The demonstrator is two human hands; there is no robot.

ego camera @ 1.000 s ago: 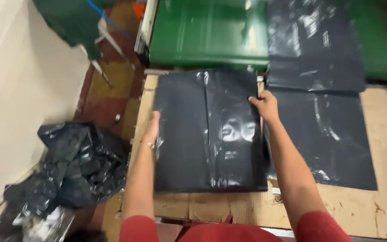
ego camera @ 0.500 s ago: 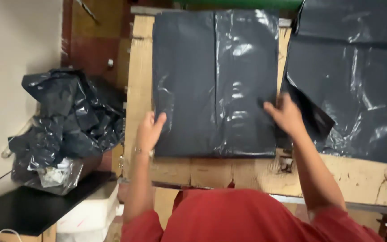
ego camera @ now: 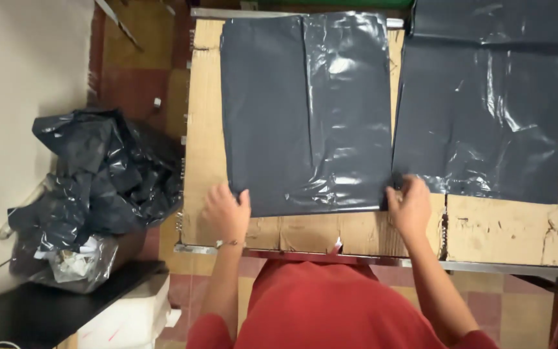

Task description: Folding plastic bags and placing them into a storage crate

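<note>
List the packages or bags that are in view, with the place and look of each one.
Flat dark grey plastic bag: table centre, rectangular, both hands at its near corners.
Second flat grey bag: to its right, glossy, wrinkled.
Crumpled black bags: heap left of the table.
No labels, signs or screens.
</note>
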